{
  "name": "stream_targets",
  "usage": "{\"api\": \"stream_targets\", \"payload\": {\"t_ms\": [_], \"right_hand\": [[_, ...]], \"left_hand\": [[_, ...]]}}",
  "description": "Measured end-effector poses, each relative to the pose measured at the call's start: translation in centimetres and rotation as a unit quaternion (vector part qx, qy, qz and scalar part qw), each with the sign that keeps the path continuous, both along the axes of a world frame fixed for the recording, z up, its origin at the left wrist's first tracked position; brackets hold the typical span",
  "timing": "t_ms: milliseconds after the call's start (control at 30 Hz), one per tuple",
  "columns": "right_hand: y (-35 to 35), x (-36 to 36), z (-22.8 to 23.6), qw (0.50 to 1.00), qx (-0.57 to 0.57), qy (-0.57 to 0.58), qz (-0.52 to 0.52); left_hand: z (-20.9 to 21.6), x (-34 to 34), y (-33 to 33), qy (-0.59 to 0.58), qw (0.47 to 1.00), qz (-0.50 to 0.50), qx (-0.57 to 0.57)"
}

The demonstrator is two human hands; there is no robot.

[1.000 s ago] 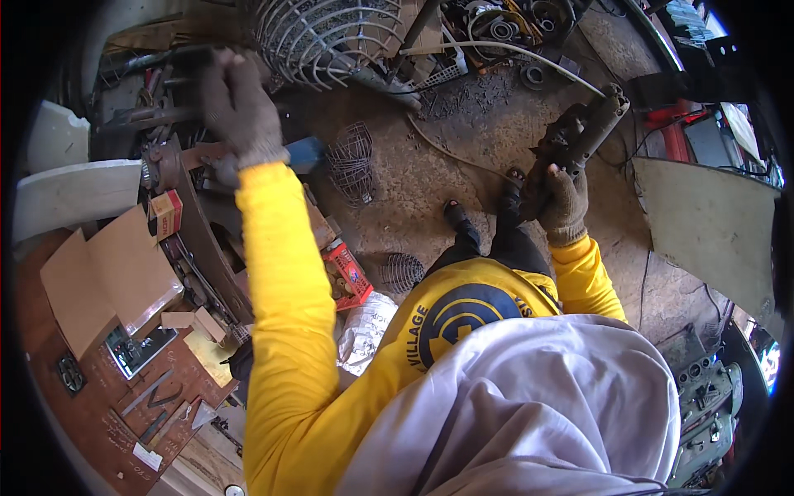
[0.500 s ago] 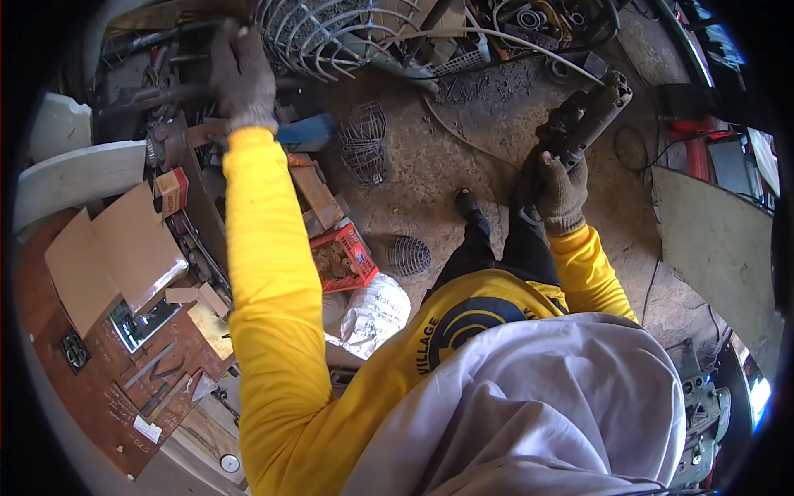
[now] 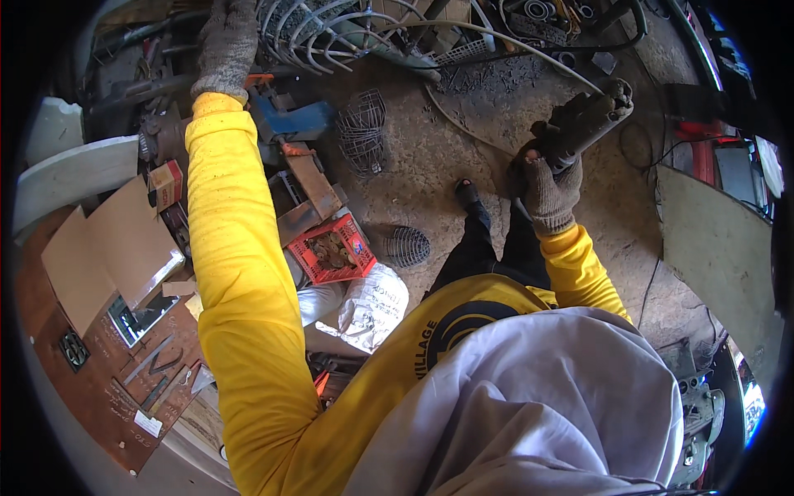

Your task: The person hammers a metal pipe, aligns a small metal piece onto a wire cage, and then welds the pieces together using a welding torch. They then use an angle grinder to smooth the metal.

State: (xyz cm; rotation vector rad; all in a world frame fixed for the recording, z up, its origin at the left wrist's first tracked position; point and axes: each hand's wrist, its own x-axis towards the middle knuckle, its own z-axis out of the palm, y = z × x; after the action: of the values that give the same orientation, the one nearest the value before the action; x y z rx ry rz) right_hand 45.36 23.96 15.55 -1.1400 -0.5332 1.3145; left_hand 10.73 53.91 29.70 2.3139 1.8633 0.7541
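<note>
My right hand (image 3: pixel 552 192), in a brown knit glove, is closed around a dark, long-bodied power tool (image 3: pixel 585 126). A pale cord runs up to the tool's far end. At the far left my gloved left hand (image 3: pixel 227 51) stretches over a cluttered bench, beside a cage of curved metal bars (image 3: pixel 318 33). Its fingers reach the upper edge of the picture, so whether they hold anything cannot be made out. Below that wrist stands a blue metal tool body (image 3: pixel 294 121), perhaps a vise, with an orange part next to it.
A red plastic crate (image 3: pixel 332 250) of small metal pieces sits by a white sack (image 3: pixel 372 307). Two wire baskets, one upright-looking (image 3: pixel 361 132) and one rounder (image 3: pixel 408 245), lie on the floor. Left is a brown board (image 3: pixel 91 384) with cardboard; right, a large pale panel (image 3: pixel 713 248).
My left arm has swung left and reached farther up, uncovering the blue tool body and more of the crate. My right hand has shifted slightly down and left, still holding the power tool.
</note>
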Motion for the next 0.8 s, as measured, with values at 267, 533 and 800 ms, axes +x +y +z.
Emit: {"api": "stream_targets", "payload": {"t_ms": [267, 533, 800], "right_hand": [[0.3, -0.1, 0.0, 1.0, -0.009, 0.0, 0.011], [0.8, -0.8, -1.3, 0.997, 0.077, 0.016, -0.027], [0.7, -0.9, -1.6, 0.992, 0.08, -0.097, -0.016]], "left_hand": [[-1.2, -2.8, 1.2, 0.009, 1.0, -0.013, 0.001], [-2.1, -6.0, 2.7, 0.107, 0.987, -0.101, 0.072], [-1.4, -4.5, 0.6, 0.149, 0.982, -0.106, 0.051]]}}
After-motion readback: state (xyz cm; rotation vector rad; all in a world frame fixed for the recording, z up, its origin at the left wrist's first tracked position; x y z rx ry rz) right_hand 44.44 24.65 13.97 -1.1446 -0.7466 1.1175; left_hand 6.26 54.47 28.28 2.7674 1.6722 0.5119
